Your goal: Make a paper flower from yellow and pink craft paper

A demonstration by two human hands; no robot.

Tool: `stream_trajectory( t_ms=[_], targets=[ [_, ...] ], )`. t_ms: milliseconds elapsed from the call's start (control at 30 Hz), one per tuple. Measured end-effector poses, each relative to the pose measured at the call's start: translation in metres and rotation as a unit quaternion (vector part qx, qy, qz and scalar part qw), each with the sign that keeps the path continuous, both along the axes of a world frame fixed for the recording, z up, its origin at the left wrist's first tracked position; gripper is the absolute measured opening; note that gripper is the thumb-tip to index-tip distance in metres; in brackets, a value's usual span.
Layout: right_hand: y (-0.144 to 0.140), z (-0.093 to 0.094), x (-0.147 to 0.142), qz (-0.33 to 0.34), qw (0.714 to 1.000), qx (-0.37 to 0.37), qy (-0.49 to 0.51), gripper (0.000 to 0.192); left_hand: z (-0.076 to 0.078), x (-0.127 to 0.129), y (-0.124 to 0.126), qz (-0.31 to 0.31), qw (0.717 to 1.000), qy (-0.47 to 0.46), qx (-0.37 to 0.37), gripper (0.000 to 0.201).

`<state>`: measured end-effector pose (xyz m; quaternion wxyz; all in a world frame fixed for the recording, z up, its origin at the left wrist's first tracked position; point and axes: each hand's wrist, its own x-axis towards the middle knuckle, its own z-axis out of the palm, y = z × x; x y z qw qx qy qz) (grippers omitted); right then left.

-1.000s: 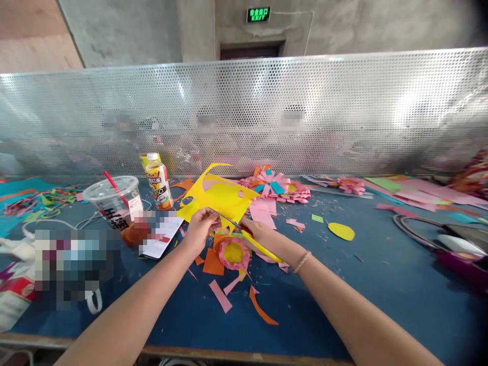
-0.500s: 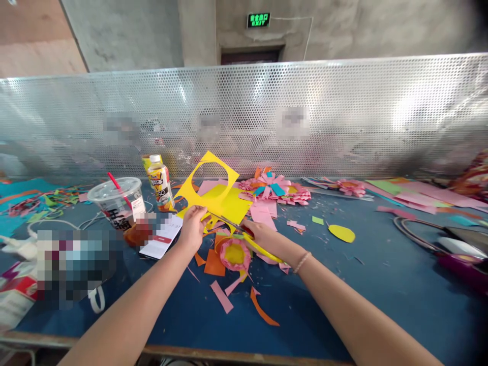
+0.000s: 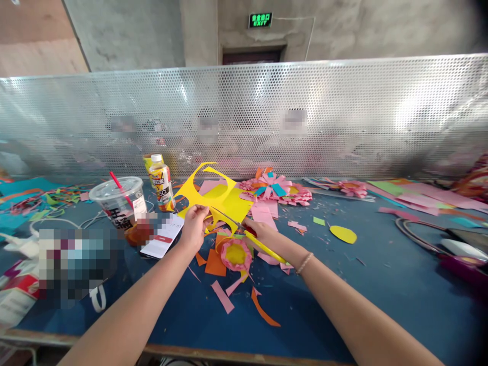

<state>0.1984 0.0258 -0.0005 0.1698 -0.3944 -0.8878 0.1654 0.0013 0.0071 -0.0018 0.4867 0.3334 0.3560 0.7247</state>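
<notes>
Between the fingers of my left hand (image 3: 195, 226) is a sheet of yellow paper (image 3: 186, 190) with a big rounded hole cut in it. My right hand (image 3: 263, 235) grips scissors with yellow handles (image 3: 263, 246); their blades reach left to the paper's lower edge, near my left fingertips. Another yellow sheet (image 3: 238, 206) lies behind the held one. Below the scissors rests a pink ring-shaped paper flower (image 3: 236, 255) with a yellow middle. A yellow paper oval (image 3: 343, 234) lies to the right.
Left of my hands stand a plastic cup with a red straw (image 3: 118, 198), a drink bottle (image 3: 160, 185) and a phone (image 3: 163, 241). Pink paper flowers (image 3: 274, 188) lie at the back, before a perforated metal screen (image 3: 343, 112). Paper scraps (image 3: 223, 297) litter the blue table (image 3: 305, 310).
The top of the held yellow paper has dipped and tilted, its upper corner now lower. Both hands stay nearly in place, with the scissors still at the paper's lower edge.
</notes>
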Motion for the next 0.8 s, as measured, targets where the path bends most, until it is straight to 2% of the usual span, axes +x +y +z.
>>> stream_trajectory(
  t_ms=[567,800],
  targets=[
    [0.0035,-0.0075,0.0003,0.000,0.999,-0.014,0.053,0.019,0.0071,0.0059,-0.0071,-0.030,0.999,-0.026,0.004,0.026],
    [0.0026,-0.0062,-0.0009,-0.005,0.998,-0.014,0.057,0.019,0.0040,0.0071,-0.0056,-0.052,0.998,-0.025,0.007,0.028]
  ],
)
